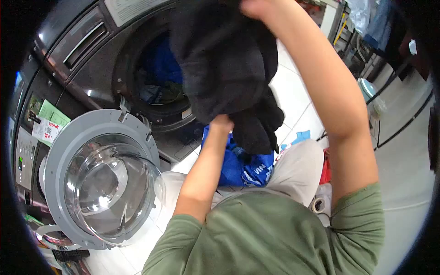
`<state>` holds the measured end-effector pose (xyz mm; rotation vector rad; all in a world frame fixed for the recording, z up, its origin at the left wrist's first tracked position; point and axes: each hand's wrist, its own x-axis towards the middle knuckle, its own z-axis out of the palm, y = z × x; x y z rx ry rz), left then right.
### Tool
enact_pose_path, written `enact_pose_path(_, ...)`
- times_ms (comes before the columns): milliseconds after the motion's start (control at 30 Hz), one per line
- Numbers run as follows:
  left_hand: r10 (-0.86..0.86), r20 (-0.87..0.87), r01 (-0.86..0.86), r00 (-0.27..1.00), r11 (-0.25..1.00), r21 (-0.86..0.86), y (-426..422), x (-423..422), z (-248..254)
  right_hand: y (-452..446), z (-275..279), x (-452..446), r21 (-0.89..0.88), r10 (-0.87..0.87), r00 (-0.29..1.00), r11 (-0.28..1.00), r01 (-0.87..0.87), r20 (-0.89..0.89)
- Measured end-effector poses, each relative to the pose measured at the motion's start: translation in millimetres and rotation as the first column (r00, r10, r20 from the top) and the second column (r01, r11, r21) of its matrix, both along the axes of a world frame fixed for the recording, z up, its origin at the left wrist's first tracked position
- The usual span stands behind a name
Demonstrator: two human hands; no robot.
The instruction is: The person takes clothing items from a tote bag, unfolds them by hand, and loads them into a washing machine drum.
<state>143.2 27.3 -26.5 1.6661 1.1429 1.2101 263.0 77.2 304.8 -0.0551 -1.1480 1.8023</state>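
Observation:
A large black garment [220, 59] hangs between my two hands in front of the open washing machine. My right hand [256, 8], raised at the top edge and blurred, grips its upper part. Lower down, my left hand [222, 123] is closed on the garment's bottom edge. Behind the cloth, the machine's drum opening shows blue and dark clothes [160, 62] inside. Below my hands a blue bag [229, 165] with white lettering lies on the floor between my legs.
The machine's round glass door [110, 183] stands swung open at the left. Papers [48, 126] are clipped to the neighbouring machine. A roll of tape [318, 205] lies beside my right leg. Dark metal rods and hanging items are at the right.

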Motion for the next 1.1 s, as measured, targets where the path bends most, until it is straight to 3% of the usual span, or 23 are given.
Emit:
enact_pose_path(67, 0.204, -0.031, -0.191, 0.979, 0.954, 0.230, 1.4, -64.4, 24.7, -19.7, -64.4, 74.9, -0.040, -0.348, 0.908, 0.930, 0.367, 0.231)
enact_pose_path(100, 0.313, -0.085, -0.266, 0.946, 0.897, 0.354, 0.0, -95.5, 37.9, -28.5, -110.9, 112.7, -0.061, -0.388, 0.823, 0.890, 0.451, 0.415)
enact_pose_path(133, 0.422, -0.147, -0.311, 0.895, 0.824, 0.473, -2.4, -123.4, 50.7, -45.3, -147.8, 140.9, 0.293, -0.343, 0.367, 0.938, 0.186, 0.865)
enact_pose_path(167, 0.507, -0.206, -0.317, 0.837, 0.756, 0.573, -8.7, -141.5, 61.1, -62.3, -184.8, 169.0, 0.437, -0.521, -0.136, 0.810, -0.392, 0.843)
enact_pose_path(200, 0.558, -0.269, -0.285, 0.785, 0.711, 0.643, -15.1, -148.8, 70.1, -67.2, -241.5, 204.4, -0.031, 0.039, 0.053, 0.991, -0.129, 0.998)
enact_pose_path(233, 0.590, -0.334, -0.231, 0.735, 0.682, 0.694, -20.8, -143.6, 78.5, -77.4, -265.4, 213.2, -0.196, 0.211, -0.120, 0.972, 0.129, 0.970)
enact_pose_path(300, 0.577, -0.459, -0.104, 0.675, 0.691, 0.715, -34.4, -104.3, 97.4, -102.5, -299.6, 180.1, 0.188, -0.215, 0.162, 0.968, 0.168, 0.963)
enact_pose_path(367, 0.517, -0.585, 0.026, 0.625, 0.734, 0.678, -43.8, -62.4, 103.8, -108.3, -323.2, 100.6, 0.508, -0.510, 0.308, 0.856, 0.091, 0.803)
enact_pose_path(433, 0.508, -0.576, 0.178, 0.640, 0.632, 0.754, -56.1, -44.0, 98.0, -106.9, -353.2, 25.9, 0.582, -0.661, 0.438, 0.748, 0.318, 0.609)
enact_pose_path(467, 0.512, -0.520, 0.143, 0.683, 0.605, 0.783, -49.6, -45.2, 96.4, -102.3, -361.1, -4.4, 0.587, -0.725, 0.462, 0.686, 0.429, 0.511)
enact_pose_path(500, 0.515, -0.462, 0.105, 0.722, 0.579, 0.809, -41.2, -48.3, 90.4, -94.7, -361.1, -23.1, 0.552, -0.770, 0.444, 0.638, 0.537, 0.458)
enact_pose_path(567, 0.414, -0.275, -0.093, 0.868, 0.679, 0.729, -29.3, -61.4, 73.8, -83.1, -350.4, -43.5, 0.454, -0.805, 0.386, 0.579, 0.677, 0.451)
enact_pose_path(633, 0.274, 0.073, -0.281, 0.959, 0.883, 0.377, -39.4, -89.2, 46.0, -75.4, -331.2, -57.5, 0.342, -0.775, 0.327, 0.558, 0.756, 0.541)
enact_pose_path(700, 0.245, 0.457, -0.257, 0.855, 0.966, -0.036, -48.6, -116.7, 19.1, -30.3, -325.7, -64.3, -0.079, -0.730, 0.543, 0.566, 0.821, 0.415)
enact_pose_path(733, 0.315, 0.427, -0.329, 0.848, 0.943, -0.042, -55.4, -126.4, 4.3, -4.5, -321.3, -68.6, -0.270, -0.732, 0.610, 0.548, 0.792, 0.304)
enact_pose_path(767, 0.384, 0.393, -0.399, 0.835, 0.916, -0.047, -64.5, -135.5, -13.8, 16.8, -308.2, -79.1, -0.281, -0.750, 0.627, 0.568, 0.774, 0.210)
enact_pose_path(833, 0.486, 0.349, -0.486, 0.801, 0.869, -0.095, -71.3, -153.4, -63.0, 64.4, -290.1, -118.0, -0.377, -0.837, 0.545, 0.488, 0.787, 0.052)
enact_pose_path(900, 0.657, 0.227, -0.620, 0.719, 0.753, -0.220, -70.1, -155.0, -81.6, 124.0, -276.3, -161.1, -0.546, -0.900, 0.435, 0.380, 0.747, -0.032)
enact_pose_path(933, 0.658, 0.399, -0.499, 0.638, 0.748, -0.437, -67.1, -153.7, -82.4, 130.9, -250.4, -190.3, -0.662, -0.922, 0.387, 0.277, 0.696, 0.022)
enact_pose_path(967, 0.618, 0.594, -0.321, 0.514, 0.781, -0.535, -62.9, -155.0, -78.2, 135.5, -225.9, -222.5, -0.762, -0.933, 0.349, 0.164, 0.626, 0.085)
enact_pose_path(1033, 0.668, 0.658, -0.126, 0.348, 0.729, -0.673, -55.1, -160.1, -69.2, 198.8, -267.7, -278.9, -0.628, -0.820, 0.555, 0.506, 0.592, -0.137)
enact_pose_path(1067, 0.683, 0.651, -0.132, 0.332, 0.717, -0.685, -50.6, -161.8, -67.0, 225.4, -285.7, -312.7, -0.314, -0.790, 0.598, 0.538, 0.782, 0.134)
enact_pose_path(1100, 0.701, 0.638, -0.129, 0.318, 0.699, -0.704, -48.5, -161.3, -65.8, 250.4, -309.9, -347.4, 0.048, -0.756, 0.515, 0.579, 0.814, 0.404)
